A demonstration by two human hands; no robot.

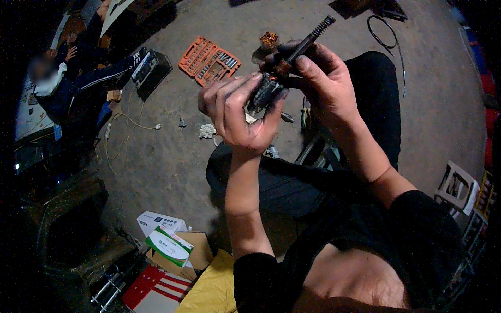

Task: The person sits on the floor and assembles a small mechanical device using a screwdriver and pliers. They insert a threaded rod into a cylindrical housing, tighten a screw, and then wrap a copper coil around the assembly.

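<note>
Both my hands are raised in front of my knees around a blackened metal part (314, 37) with a long shaft. Its shaft ends in a ribbed, spring-like tip pointing up and right. My left hand (237, 112) wraps its fingers and thumb around the dark lower body. A coppery glint shows in the middle, between the hands. My right hand (331, 83) pinches the part near the base of the shaft, thumb on top. Fingers hide much of the part. Dark smudges cover my fingertips. Just beyond the hands, a round piece with copper-coloured bits (269, 39) is visible.
An open orange socket set (209, 61) lies on the concrete floor beyond my left hand. A black box (151, 74) and a pale cable (130, 122) are further left, near another person (78, 91). Cartons (169, 245) sit lower left; a black hose (399, 57) lies far right.
</note>
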